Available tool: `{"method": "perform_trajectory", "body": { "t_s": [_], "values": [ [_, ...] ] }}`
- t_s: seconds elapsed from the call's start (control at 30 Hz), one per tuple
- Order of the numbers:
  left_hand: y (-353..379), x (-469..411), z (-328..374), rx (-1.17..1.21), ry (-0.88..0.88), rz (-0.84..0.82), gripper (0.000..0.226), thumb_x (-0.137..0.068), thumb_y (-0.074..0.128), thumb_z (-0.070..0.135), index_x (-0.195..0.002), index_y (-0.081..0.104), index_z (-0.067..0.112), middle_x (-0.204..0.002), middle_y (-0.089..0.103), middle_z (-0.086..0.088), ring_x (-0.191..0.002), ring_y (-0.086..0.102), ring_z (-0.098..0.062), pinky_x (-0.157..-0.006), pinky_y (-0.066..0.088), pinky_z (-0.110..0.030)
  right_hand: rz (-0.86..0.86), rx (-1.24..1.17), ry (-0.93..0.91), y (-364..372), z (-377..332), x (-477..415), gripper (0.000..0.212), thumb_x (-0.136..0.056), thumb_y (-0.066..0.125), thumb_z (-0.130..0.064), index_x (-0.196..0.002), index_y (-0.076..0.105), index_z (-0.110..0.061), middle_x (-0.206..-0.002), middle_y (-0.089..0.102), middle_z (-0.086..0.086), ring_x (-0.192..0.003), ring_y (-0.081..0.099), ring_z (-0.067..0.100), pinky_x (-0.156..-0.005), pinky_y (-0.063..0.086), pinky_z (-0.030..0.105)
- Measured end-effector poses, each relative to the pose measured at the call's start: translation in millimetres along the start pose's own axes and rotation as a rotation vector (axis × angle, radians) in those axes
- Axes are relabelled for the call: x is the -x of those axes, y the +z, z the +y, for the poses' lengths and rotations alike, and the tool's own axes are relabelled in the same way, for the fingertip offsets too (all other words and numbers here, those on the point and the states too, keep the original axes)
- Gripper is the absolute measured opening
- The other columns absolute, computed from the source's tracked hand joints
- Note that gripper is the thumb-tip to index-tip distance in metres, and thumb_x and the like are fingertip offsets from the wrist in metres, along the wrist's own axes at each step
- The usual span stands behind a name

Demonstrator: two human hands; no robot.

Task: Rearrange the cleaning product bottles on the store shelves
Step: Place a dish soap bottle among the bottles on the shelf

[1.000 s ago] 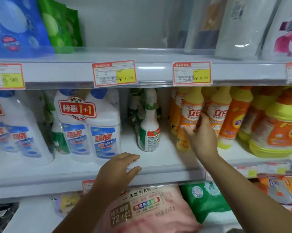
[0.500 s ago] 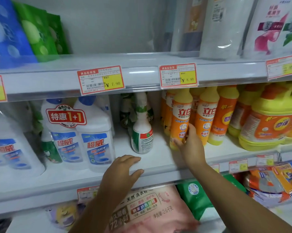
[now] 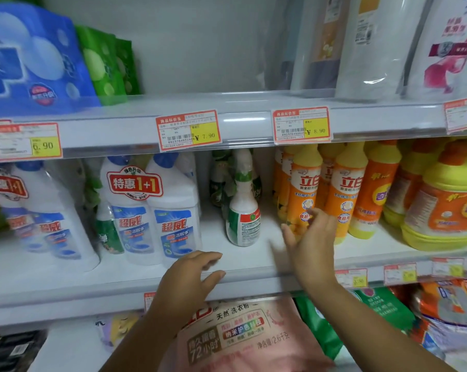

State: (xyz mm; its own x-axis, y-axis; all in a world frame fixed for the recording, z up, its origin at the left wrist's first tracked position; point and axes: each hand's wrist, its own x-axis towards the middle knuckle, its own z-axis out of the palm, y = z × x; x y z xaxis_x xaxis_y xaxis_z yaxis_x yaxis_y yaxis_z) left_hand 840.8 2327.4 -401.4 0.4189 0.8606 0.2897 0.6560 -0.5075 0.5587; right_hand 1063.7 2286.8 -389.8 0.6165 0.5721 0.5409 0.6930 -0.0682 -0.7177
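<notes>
Right hand (image 3: 311, 237) has let go, fingers spread, just before the orange dish-soap bottle (image 3: 303, 194) (now squared up); left hand (image 3: 190, 277) rests open below.

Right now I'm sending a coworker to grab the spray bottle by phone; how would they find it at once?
Go to the middle shelf, below the 7.90 price tag. In the gap between the blue-capped white bottles and the orange dish-soap bottles stands the spray bottle. It is the only front one with a green-and-red label.
</notes>
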Motion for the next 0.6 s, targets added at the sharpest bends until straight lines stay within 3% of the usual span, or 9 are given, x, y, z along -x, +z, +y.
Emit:
{"method": "perform_trajectory", "body": {
  "t_s": [0.1, 0.2, 0.3, 0.47, 0.6],
  "values": [
    [-7.4, 2.7, -1.2, 0.01, -0.006, 0.025, 0.036, -0.084, 0.063, 0.037, -0.119, 0.059, 0.035, -0.103, 0.06, 0.022, -0.093, 0.052, 0.004, -0.085, 0.042, -0.017, -0.205, -0.052, -0.122, 7.3, -17.1, 12.2, 0.055, -0.082, 0.071, -0.027, -0.127, 0.045, -0.009, -0.115, 0.044, 0.003, -0.11, 0.047, 0.021, -0.092, 0.039, 0.028],
    [-13.1, 4.8, -3.8, 0.006, -0.01, 0.037, 0.036, -0.084, 0.063, 0.038, -0.12, 0.059, 0.034, -0.104, 0.058, 0.022, -0.097, 0.052, 0.001, -0.087, 0.04, -0.017, -0.389, -0.105, -0.089, 26.0, -25.6, 9.6, 0.07, -0.08, 0.072, -0.036, -0.137, 0.038, -0.016, -0.132, 0.045, 0.003, -0.118, 0.046, 0.015, -0.096, 0.039, 0.026],
    [-19.0, 6.9, -10.4, -0.008, -0.032, 0.051, 0.036, -0.084, 0.062, 0.039, -0.12, 0.058, 0.035, -0.107, 0.056, 0.022, -0.099, 0.048, 0.002, -0.089, 0.038, -0.017, -0.39, -0.155, -0.042, 49.1, -33.9, 2.3, 0.08, -0.07, 0.079, -0.038, -0.137, 0.039, -0.017, -0.129, 0.049, 0.004, -0.11, 0.048, 0.013, -0.092, 0.041, 0.026],
    [-30.9, 13.3, -24.1, -0.03, -0.066, 0.071, 0.038, -0.084, 0.062, 0.04, -0.122, 0.057, 0.038, -0.11, 0.055, 0.024, -0.103, 0.045, 0.004, -0.085, 0.031, -0.013, -0.264, -0.128, 0.075, 78.8, -40.2, -8.3, 0.089, -0.061, 0.086, -0.04, -0.131, 0.039, -0.01, -0.121, 0.051, 0.011, -0.11, 0.053, 0.029, -0.091, 0.048, 0.044],
    [-39.3, 17.9, -31.2, -0.04, -0.095, 0.081, 0.038, -0.083, 0.063, 0.039, -0.121, 0.058, 0.036, -0.111, 0.057, 0.022, -0.104, 0.048, 0.001, -0.091, 0.038, -0.019, -0.253, -0.152, 0.062, 82.7, -38.0, -11.4, 0.084, -0.059, 0.088, -0.032, -0.124, 0.04, -0.007, -0.118, 0.052, 0.013, -0.106, 0.055, 0.031, -0.083, 0.047, 0.039]
  ]
}}
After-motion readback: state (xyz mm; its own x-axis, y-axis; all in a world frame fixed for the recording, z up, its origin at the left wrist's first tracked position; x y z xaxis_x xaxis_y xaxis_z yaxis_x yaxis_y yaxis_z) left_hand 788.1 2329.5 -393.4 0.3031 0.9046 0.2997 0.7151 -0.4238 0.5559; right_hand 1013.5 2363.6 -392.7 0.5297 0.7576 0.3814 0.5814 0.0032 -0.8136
